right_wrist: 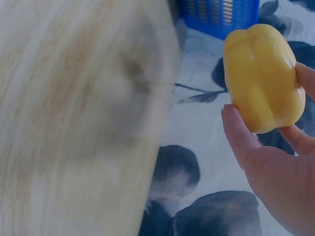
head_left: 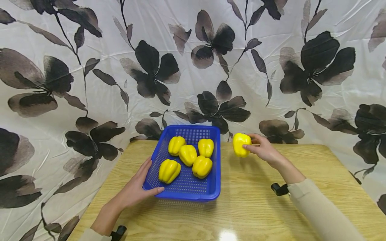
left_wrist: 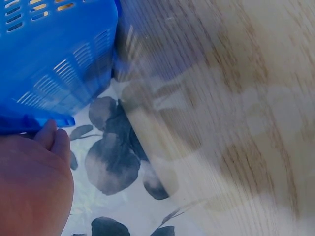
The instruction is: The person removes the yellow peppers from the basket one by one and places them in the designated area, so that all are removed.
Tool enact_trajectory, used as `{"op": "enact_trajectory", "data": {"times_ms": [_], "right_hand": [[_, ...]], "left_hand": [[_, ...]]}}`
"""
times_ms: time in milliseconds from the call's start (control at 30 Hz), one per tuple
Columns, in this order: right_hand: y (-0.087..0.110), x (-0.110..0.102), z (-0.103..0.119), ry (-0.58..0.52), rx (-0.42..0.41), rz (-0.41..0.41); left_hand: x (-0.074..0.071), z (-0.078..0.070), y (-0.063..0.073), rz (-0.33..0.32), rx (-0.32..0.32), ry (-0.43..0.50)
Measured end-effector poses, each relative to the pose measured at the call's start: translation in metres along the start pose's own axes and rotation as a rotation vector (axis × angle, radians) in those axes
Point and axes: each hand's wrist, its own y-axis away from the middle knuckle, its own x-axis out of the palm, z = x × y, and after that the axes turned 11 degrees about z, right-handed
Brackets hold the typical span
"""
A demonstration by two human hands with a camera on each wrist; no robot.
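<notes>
My right hand pinches a yellow bell pepper between thumb and fingers, to the right of the basket and above the table. In the right wrist view the same bell pepper sits against the fingertips. A blue plastic basket with slotted walls contains several yellow bell peppers. My left hand grips the basket's left front corner, thumb over the front rim and fingers along the left side. From the left wrist, that hand shows at the edge of the basket.
The wooden table extends to both sides of the basket and toward me. Behind it hangs a white cloth with dark floral print. A small black device is worn at my right wrist, another at the left.
</notes>
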Motion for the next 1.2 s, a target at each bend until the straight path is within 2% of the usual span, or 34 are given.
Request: {"op": "enact_trajectory", "data": {"times_ms": [733, 933, 1200], "right_hand": [[-0.022, 0.001, -0.029, -0.070, 0.035, 0.004], [-0.029, 0.002, -0.039, -0.077, 0.022, 0.011], [-0.036, 0.008, -0.042, -0.075, 0.032, 0.026]], "left_hand": [[0.001, 0.000, 0.002, -0.002, -0.001, 0.004], [0.001, 0.000, 0.002, -0.004, 0.002, -0.001], [0.001, 0.000, 0.001, -0.007, -0.001, 0.000]]}}
